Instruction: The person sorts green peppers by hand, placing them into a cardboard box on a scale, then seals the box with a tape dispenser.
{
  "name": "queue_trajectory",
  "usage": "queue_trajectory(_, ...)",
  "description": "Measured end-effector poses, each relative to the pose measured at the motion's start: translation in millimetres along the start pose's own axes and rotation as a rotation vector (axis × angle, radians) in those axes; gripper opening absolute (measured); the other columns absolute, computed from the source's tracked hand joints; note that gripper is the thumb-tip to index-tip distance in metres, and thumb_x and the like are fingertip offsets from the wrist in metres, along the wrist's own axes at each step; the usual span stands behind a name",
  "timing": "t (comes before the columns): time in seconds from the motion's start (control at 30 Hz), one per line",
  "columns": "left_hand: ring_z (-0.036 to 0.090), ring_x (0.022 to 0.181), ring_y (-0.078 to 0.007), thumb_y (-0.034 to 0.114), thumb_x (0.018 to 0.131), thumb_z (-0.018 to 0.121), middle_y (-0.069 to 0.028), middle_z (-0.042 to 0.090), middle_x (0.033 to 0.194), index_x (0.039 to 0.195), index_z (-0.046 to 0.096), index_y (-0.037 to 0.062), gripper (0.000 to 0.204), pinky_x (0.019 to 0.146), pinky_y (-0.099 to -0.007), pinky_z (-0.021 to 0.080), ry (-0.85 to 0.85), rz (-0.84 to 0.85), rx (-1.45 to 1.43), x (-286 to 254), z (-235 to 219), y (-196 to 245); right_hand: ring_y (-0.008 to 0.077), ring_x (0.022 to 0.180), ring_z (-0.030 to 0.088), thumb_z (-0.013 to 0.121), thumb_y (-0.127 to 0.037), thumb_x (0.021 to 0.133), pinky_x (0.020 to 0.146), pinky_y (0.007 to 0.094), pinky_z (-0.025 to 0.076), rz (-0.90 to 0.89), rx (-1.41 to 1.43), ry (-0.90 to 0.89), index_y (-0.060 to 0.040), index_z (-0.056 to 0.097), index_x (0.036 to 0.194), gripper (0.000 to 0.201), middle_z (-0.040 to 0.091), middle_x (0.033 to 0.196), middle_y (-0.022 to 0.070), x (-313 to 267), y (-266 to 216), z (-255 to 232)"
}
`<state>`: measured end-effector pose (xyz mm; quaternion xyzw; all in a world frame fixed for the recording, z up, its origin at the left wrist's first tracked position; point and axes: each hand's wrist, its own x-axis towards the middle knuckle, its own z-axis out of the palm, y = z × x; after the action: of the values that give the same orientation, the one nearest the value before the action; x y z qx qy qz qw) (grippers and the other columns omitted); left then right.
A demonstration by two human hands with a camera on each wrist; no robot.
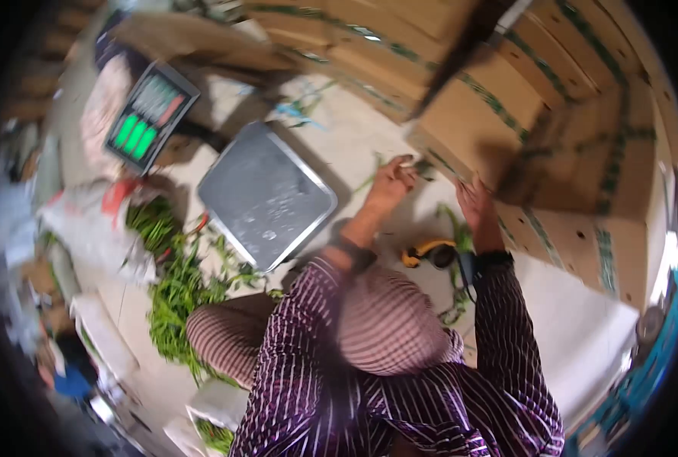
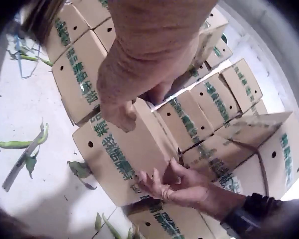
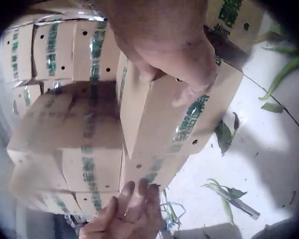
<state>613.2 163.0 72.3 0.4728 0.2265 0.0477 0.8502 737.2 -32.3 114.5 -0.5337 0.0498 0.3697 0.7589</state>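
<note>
A closed cardboard box [image 1: 472, 107] with green printed tape is in front of both hands. My left hand [image 1: 391, 185] is by its left end, fingers loosely bent; in the right wrist view this left hand [image 3: 127, 216] shows spread fingers beside the box's end. My right hand [image 1: 476, 204] is at the near edge of the box, and in the left wrist view the right hand [image 2: 182, 189] has its fingers apart and slightly bent against the printed face [image 2: 119, 154]. Neither hand plainly holds anything; whether the left fingertips touch the cardboard I cannot tell.
More taped boxes [image 1: 583, 152] are stacked behind and to the right. A platform scale [image 1: 266, 194] with a lit display [image 1: 152, 118] stands left. Green peppers [image 1: 179, 305] lie heaped beside a white sack [image 1: 99, 228]. A yellow-and-black tape dispenser [image 1: 430, 254] is near the knees.
</note>
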Motion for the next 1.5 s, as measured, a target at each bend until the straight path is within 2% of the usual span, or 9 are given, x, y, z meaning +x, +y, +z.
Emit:
queue_trajectory(0.17, 0.061, 0.1, -0.019, 0.018, 0.092, 0.058, -0.0122, 0.063, 0.112, 0.129, 0.049, -0.001, 0.042, 0.089, -0.0312, 0.049, 0.302, 0.096, -0.028, -98.4, -19.6, 91.7, 0.0214, 0.101, 0.061, 0.062, -0.032, 0.092, 0.086, 0.0276, 0.047, 0.373, -0.317, -0.157, -0.0015, 0.055, 0.122, 0.043, 0.063, 0.107, 0.012, 12.5, 20.2, 89.9)
queue_trajectory(0.37, 0.058, 0.082, -0.0162, 0.013, 0.094, 0.054, -0.0119, 0.063, 0.095, 0.123, 0.052, -0.006, 0.034, 0.08, -0.0284, 0.048, 0.659, 0.219, -0.159, -189.0, -26.3, 133.6, 0.0178, 0.097, 0.063, 0.07, -0.034, 0.085, 0.08, 0.0311, 0.05, -0.342, -0.785, -0.691, 0.003, 0.055, 0.123, 0.055, 0.066, 0.109, 0.0114, 76.5, -5.5, 315.3)
queue_trajectory(0.63, 0.055, 0.079, -0.0151, 0.012, 0.093, 0.056, -0.0109, 0.063, 0.09, 0.122, 0.051, -0.0086, 0.036, 0.077, -0.0275, 0.045, 0.742, 0.267, -0.262, -220.3, -65.3, 125.4, 0.0343, 0.088, 0.068, 0.075, -0.033, 0.076, 0.078, 0.0411, 0.052, -1.198, -1.349, -0.547, -0.0014, 0.063, 0.111, 0.048, 0.069, 0.096, 0.0192, 127.2, 25.0, 503.8)
queue_trajectory(0.93, 0.058, 0.083, -0.0153, 0.007, 0.094, 0.055, -0.0112, 0.063, 0.095, 0.122, 0.052, -0.0062, 0.031, 0.079, -0.0276, 0.047, 0.724, 0.285, -0.388, -222.0, -85.1, 127.5, 0.0409, 0.071, 0.062, 0.061, -0.02, 0.076, 0.066, 0.0494, 0.049, -1.382, -1.509, -0.46, -0.0007, 0.059, 0.078, 0.02, 0.063, 0.075, 0.0214, 110.9, 10.3, 479.2)
queue_trajectory(1.07, 0.06, 0.087, -0.0143, 0.006, 0.093, 0.057, -0.0076, 0.064, 0.098, 0.118, 0.057, -0.0024, 0.027, 0.08, -0.0276, 0.048, 0.721, 0.281, -0.452, -224.7, -92.6, 126.8, 0.038, 0.082, 0.063, 0.062, -0.014, 0.072, 0.073, 0.0469, 0.049, -0.744, -1.688, -0.423, -0.0005, 0.059, 0.092, 0.025, 0.063, 0.086, 0.0219, -13.3, -56.9, 411.2)
queue_trajectory(1.17, 0.061, 0.085, -0.0142, 0.006, 0.092, 0.057, -0.004, 0.063, 0.094, 0.115, 0.059, -0.0004, 0.024, 0.079, -0.0278, 0.05, 0.732, 0.243, -0.459, -222.1, -92.0, 126.9, 0.0366, 0.098, 0.06, 0.063, -0.012, 0.071, 0.083, 0.0466, 0.046, -1.077, -1.766, -0.485, -0.0014, 0.054, 0.112, 0.043, 0.06, 0.104, 0.0241, -14.9, -63.1, 377.5)
queue_trajectory(1.23, 0.061, 0.085, -0.0145, 0.006, 0.092, 0.057, -0.0042, 0.063, 0.093, 0.115, 0.059, -0.001, 0.024, 0.078, -0.0278, 0.05, 0.685, 0.221, -0.463, -219.9, -85.8, 125.8, 0.0353, 0.111, 0.055, 0.066, -0.021, 0.077, 0.091, 0.0443, 0.044, -0.719, -2.015, -0.485, -0.0064, 0.045, 0.131, 0.059, 0.055, 0.123, 0.0223, 12.8, -60.8, 385.7)
queue_trajectory(1.3, 0.062, 0.085, -0.015, 0.007, 0.092, 0.058, -0.0052, 0.063, 0.092, 0.116, 0.058, -0.0019, 0.026, 0.077, -0.0277, 0.049, 0.666, 0.214, -0.46, -219.1, -79.8, 123.9, 0.0389, 0.108, 0.057, 0.06, -0.018, 0.077, 0.092, 0.0447, 0.045, -0.967, -1.834, -0.854, 0.0002, 0.05, 0.121, 0.049, 0.057, 0.117, 0.0279, 40.5, -48.9, 382.2)
queue_trajectory(1.5, 0.062, 0.085, -0.0146, 0.009, 0.091, 0.059, -0.0061, 0.063, 0.091, 0.117, 0.057, -0.0012, 0.027, 0.077, -0.0265, 0.049, 0.614, 0.293, -0.46, -232.0, -65.0, 114.8, 0.0448, 0.091, 0.063, 0.058, -0.022, 0.079, 0.079, 0.0439, 0.05, -0.537, -1.562, -0.702, 0.0072, 0.063, 0.091, 0.032, 0.065, 0.092, 0.0284, 35.1, -44.0, 418.9)
